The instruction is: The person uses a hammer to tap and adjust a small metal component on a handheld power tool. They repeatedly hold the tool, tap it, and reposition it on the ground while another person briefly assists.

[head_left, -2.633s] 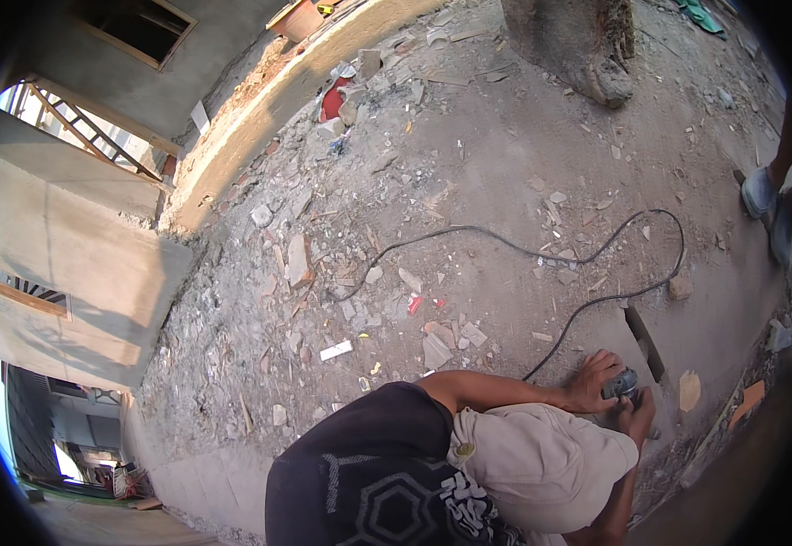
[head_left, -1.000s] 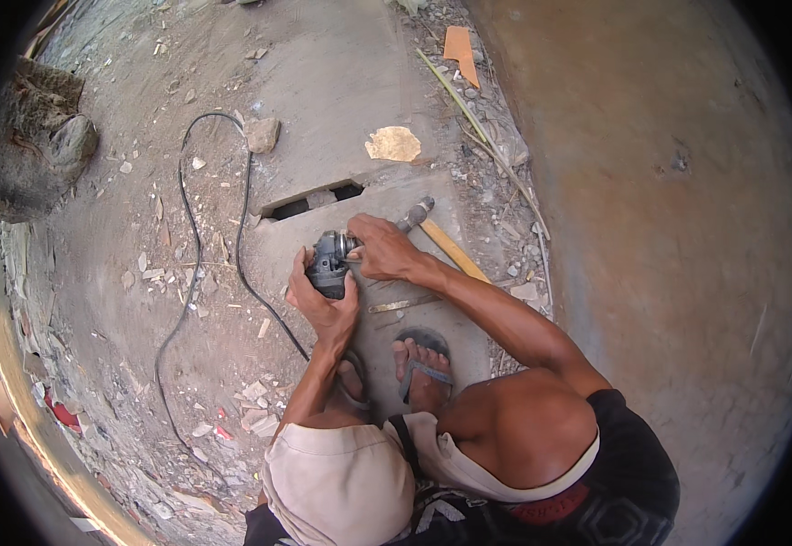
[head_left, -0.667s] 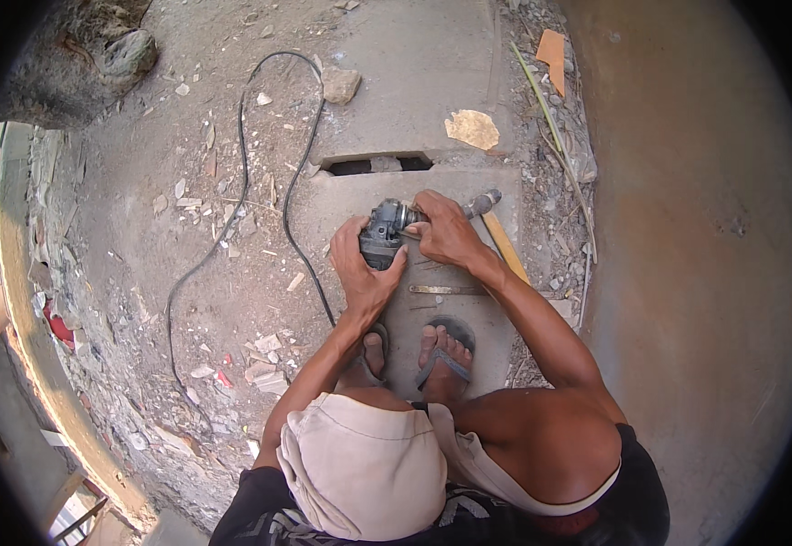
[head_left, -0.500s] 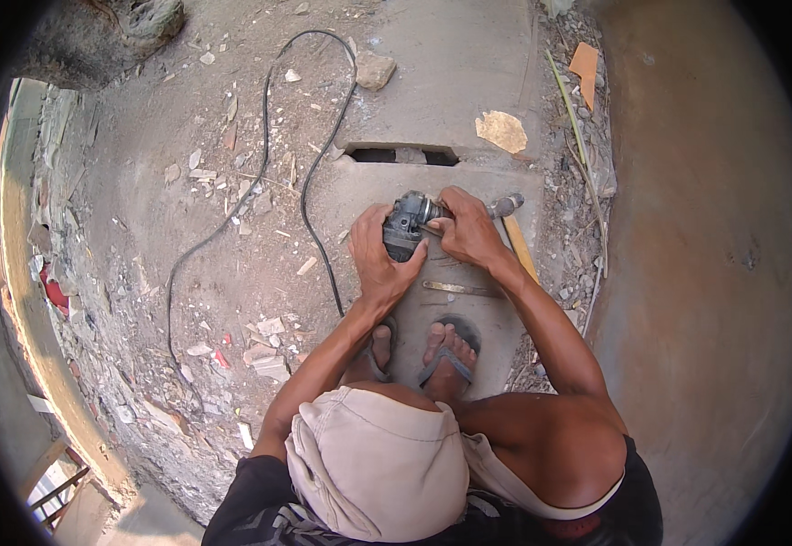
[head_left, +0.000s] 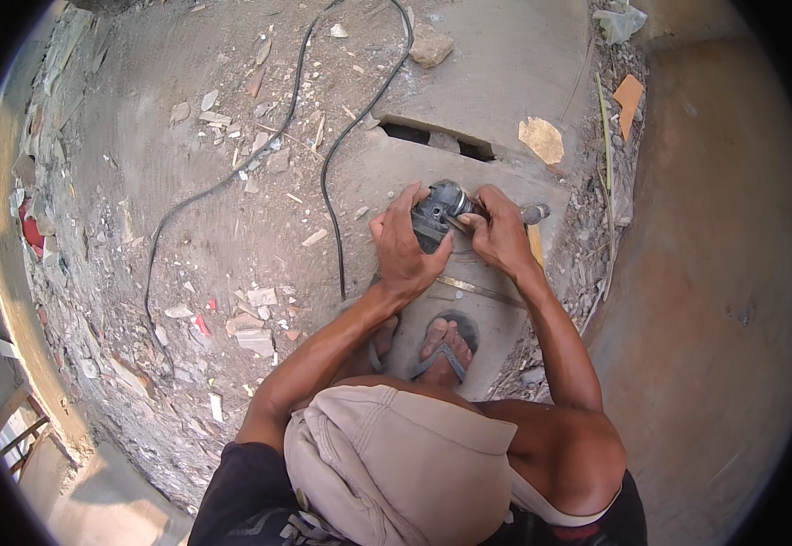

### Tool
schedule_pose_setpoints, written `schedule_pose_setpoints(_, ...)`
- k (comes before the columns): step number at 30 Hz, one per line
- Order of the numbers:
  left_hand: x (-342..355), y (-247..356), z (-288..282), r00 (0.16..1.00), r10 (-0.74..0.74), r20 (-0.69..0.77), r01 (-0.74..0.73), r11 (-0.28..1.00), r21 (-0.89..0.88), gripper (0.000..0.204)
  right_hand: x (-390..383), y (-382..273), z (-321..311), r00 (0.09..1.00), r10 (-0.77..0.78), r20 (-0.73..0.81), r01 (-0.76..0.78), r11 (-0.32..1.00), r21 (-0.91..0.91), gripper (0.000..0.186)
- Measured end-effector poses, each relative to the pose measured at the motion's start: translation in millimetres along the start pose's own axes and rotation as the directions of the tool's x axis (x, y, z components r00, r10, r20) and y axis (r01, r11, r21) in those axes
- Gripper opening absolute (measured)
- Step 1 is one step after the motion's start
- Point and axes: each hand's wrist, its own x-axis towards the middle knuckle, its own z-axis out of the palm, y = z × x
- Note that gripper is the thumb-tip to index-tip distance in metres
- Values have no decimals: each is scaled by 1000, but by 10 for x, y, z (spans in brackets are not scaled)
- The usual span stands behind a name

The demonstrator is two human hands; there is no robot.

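Observation:
Between my two hands is a black power tool that looks like an angle grinder [head_left: 438, 207], held just above the concrete. My left hand [head_left: 407, 253] is wrapped round its body, thumb on the near side. At the tool's right end, by a silvery ring, the fingers of my right hand [head_left: 503, 238] close on it; exactly what they pinch is hidden. Beyond that hand lies a hammer [head_left: 535, 215] with a yellow handle, partly covered by my wrist. A thin flat metal strip [head_left: 473, 288] rests on the concrete nearer my feet.
A black cable [head_left: 327, 173] loops over the rubble-strewn ground at left. Ahead is a slot [head_left: 437, 138] in the concrete with a stone in it. A flat tan piece [head_left: 541, 141] and a rock [head_left: 430, 45] lie farther off. My sandalled foot [head_left: 446, 350] stands close behind the strip.
The view has shifted and tilted, so the ground sits farther right and the slot looks slanted. Both hands stay on the tool, with the right hand's fingers slightly rearranged.

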Motion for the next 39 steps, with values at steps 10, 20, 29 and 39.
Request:
schedule_pose_setpoints(10,51,3,-87,1000,8,14,-8,1000,-16,86,-1,27,-30,997,35,64,-34,999,-27,16)
schedule_pose_setpoints(20,4,-32,-39,997,-77,24,79,990,-117,87,35,-9,-93,989,64,133,-48,992,-114,15)
schedule_pose_setpoints(29,89,-12,-37,984,-166,-61,160,982,-99,87,-15,122,-25,993,86,81,-81,994,-67,17)
schedule_pose_setpoints(39,81,5,-21,987,-163,4,163,987,5,70,8,-3,-42,995,48,83,-37,992,-124,16)
